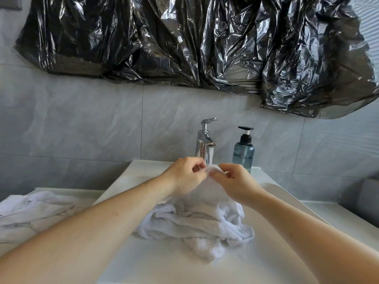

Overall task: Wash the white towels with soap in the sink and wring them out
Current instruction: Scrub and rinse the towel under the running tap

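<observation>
**Both hands pinch a towel edge under the running tap**

Left hand [187,175] and right hand [235,184] meet just below the faucet spout, each with fingers curled and thumb pressed in, pinching the raised top edge of a wet white towel [196,220]. Between the two grips a small fold of cloth stands up, right where a thin stream of water falls from the chrome faucet [205,140]. From there the towel hangs down and piles in crumpled folds on the floor of the white sink [127,177], its lower corner showing a little foam.

A second heap of white towels [34,210] lies on the counter to the left of the basin, apart from the hands.

Just right of the faucet stands a blue-grey pump bottle [243,152] with a black pump head; pale lettering runs along its side, too small and blurred to read.

Behind, grey marbled wall tiles [82,124] carry a wide sheet of crinkled black plastic [184,37] stretched across the upper wall.
</observation>
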The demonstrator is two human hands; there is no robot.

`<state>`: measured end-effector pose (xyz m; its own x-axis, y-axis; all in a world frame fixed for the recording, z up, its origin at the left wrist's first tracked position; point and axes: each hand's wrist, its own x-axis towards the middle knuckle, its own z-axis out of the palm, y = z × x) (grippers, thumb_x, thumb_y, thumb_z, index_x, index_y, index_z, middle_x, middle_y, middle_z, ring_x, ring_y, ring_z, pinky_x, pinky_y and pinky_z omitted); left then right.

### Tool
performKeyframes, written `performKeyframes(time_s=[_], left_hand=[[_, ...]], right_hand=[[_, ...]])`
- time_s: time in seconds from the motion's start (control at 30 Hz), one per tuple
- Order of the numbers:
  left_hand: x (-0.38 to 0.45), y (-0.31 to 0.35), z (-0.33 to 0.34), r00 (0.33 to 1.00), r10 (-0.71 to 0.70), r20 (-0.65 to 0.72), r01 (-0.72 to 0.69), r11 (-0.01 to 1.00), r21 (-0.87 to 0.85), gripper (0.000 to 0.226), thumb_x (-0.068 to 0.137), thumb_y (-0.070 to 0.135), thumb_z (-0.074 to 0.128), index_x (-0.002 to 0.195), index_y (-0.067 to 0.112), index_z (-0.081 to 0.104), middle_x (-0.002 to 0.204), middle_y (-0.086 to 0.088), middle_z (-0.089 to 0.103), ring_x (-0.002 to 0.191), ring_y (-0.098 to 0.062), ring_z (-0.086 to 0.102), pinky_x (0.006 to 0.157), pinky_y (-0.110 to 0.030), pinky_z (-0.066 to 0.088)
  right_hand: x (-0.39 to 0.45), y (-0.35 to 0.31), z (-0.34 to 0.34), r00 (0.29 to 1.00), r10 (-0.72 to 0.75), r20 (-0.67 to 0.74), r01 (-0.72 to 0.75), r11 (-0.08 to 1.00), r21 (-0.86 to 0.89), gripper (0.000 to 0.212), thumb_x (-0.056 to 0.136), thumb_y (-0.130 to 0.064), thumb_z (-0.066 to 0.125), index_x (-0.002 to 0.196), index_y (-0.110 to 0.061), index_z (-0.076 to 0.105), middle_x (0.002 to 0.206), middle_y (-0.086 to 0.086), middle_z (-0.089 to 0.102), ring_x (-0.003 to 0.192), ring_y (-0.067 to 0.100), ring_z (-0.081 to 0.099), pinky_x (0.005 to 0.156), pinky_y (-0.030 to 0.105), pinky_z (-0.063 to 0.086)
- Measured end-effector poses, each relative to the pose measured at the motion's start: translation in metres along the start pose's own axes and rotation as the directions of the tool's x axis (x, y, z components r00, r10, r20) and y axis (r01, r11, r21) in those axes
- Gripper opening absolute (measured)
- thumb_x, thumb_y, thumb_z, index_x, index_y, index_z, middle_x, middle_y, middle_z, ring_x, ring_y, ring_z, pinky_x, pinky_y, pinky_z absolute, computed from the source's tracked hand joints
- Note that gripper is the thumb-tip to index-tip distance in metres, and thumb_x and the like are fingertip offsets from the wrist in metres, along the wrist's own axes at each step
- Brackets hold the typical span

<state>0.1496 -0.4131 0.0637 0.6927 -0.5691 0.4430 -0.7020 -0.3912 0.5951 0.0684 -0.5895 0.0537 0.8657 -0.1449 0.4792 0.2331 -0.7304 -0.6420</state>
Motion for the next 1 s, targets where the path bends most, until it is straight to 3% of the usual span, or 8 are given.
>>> performKeyframes(time_s=[0.1,0.2,0.3,0.4,0.53,0.67,0.8,1.0], left_hand=[[0.001,0.002,-0.002,0.998,0.006,-0.064,-0.007,1.000,-0.020,0.024,0.095,0.026,0.058,0.073,0.017,0.062,0.064,0.004,0.057,0.069,-0.019,0.051,0.064,-0.033,0.039],[0.004,0.004,-0.008,0.979,-0.036,-0.203,0.021,0.997,-0.074,0.036,0.092,0.032,0.052,0.062,0.017,0.039,0.060,0.003,0.039,0.067,-0.024,0.037,0.056,-0.032,0.030],[0.007,0.002,-0.010,0.962,-0.084,-0.261,0.063,0.994,-0.091,0.044,0.099,0.029,0.054,0.062,0.019,0.034,0.061,0.003,0.033,0.066,-0.022,0.032,0.056,-0.033,0.028],[0.007,-0.003,-0.011,0.957,-0.140,-0.252,0.127,0.990,-0.067,0.044,0.098,0.031,0.051,0.059,0.015,0.038,0.057,0.002,0.035,0.065,-0.024,0.036,0.058,-0.038,0.032],[0.001,-0.001,-0.013,0.970,-0.164,-0.177,0.185,0.977,0.108,0.034,0.080,0.039,0.037,0.062,0.013,0.045,0.059,0.003,0.050,0.068,-0.025,0.049,0.061,-0.038,0.039],[-0.001,0.003,-0.002,0.984,-0.165,0.065,0.171,0.980,-0.098,0.031,0.070,0.042,0.049,0.092,0.027,0.065,0.092,0.004,0.070,0.094,-0.021,0.063,0.085,-0.038,0.049],[0.000,0.001,0.006,0.969,-0.111,0.220,0.136,0.985,-0.103,0.027,0.081,0.050,0.059,0.089,0.024,0.060,0.084,0.007,0.060,0.080,-0.013,0.054,0.070,-0.032,0.042],[0.008,0.002,-0.004,0.994,-0.049,-0.102,0.043,0.997,-0.056,0.041,0.109,0.030,0.049,0.071,0.015,0.054,0.064,0.009,0.045,0.062,-0.012,0.040,0.051,-0.021,0.030]], right_hand=[[0.001,0.001,0.000,0.999,0.038,0.013,-0.039,0.998,0.040,0.023,0.098,-0.032,0.066,0.075,-0.027,0.069,0.053,-0.017,0.053,0.047,0.003,0.040,0.050,0.017,0.031],[-0.001,0.001,-0.001,0.984,0.088,0.157,-0.095,0.995,0.039,0.008,0.088,-0.019,0.073,0.090,-0.027,0.072,0.077,-0.014,0.075,0.067,0.003,0.065,0.065,0.017,0.050],[-0.003,0.004,0.002,0.961,0.132,0.241,-0.117,0.990,-0.075,0.014,0.084,-0.013,0.071,0.079,-0.025,0.068,0.077,-0.012,0.073,0.075,0.009,0.065,0.072,0.022,0.051],[0.000,0.004,0.003,0.984,0.110,0.140,-0.086,0.983,-0.161,0.015,0.095,-0.019,0.062,0.080,-0.018,0.061,0.074,-0.007,0.063,0.072,0.017,0.055,0.065,0.028,0.044],[0.005,0.001,-0.003,0.992,0.114,-0.051,-0.110,0.991,0.069,0.016,0.102,-0.020,0.051,0.094,-0.009,0.060,0.072,0.002,0.055,0.063,0.017,0.047,0.055,0.029,0.037],[0.001,-0.008,0.000,0.994,0.111,0.001,-0.108,0.959,0.262,0.016,0.107,-0.019,0.052,0.103,-0.005,0.059,0.072,0.006,0.059,0.055,0.016,0.045,0.045,0.025,0.036],[0.003,-0.004,0.004,0.993,0.117,-0.016,-0.110,0.964,0.241,0.015,0.106,-0.029,0.055,0.104,-0.015,0.059,0.072,0.001,0.064,0.054,0.013,0.047,0.047,0.026,0.037],[0.001,0.002,-0.004,0.979,0.203,0.012,-0.203,0.968,0.150,0.034,0.096,-0.052,0.063,0.090,-0.019,0.065,0.072,-0.010,0.059,0.058,0.007,0.053,0.058,0.024,0.044]])
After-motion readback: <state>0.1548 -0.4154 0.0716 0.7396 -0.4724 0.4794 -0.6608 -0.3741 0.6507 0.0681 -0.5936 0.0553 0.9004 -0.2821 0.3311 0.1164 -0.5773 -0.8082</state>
